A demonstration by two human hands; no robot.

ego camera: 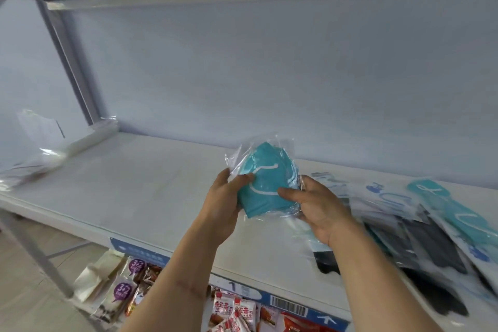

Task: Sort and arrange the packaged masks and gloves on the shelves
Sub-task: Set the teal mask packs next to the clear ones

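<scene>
mask pile (420, 226) right, snack packets (234, 312) below

Blurred beyond reading: the pile of mask packets (431, 226) on the shelf (151, 191), running off the right edge. Likewise smeared, the clear packets (67, 148) at far left, contents not to be told. Hidden behind the teal mask packet (265, 186): most fingers (289, 193) of both hands. Cut by the lower edge: the snack packets (234, 312) below. Too small to read: the shelf-edge label (288, 306).
</scene>
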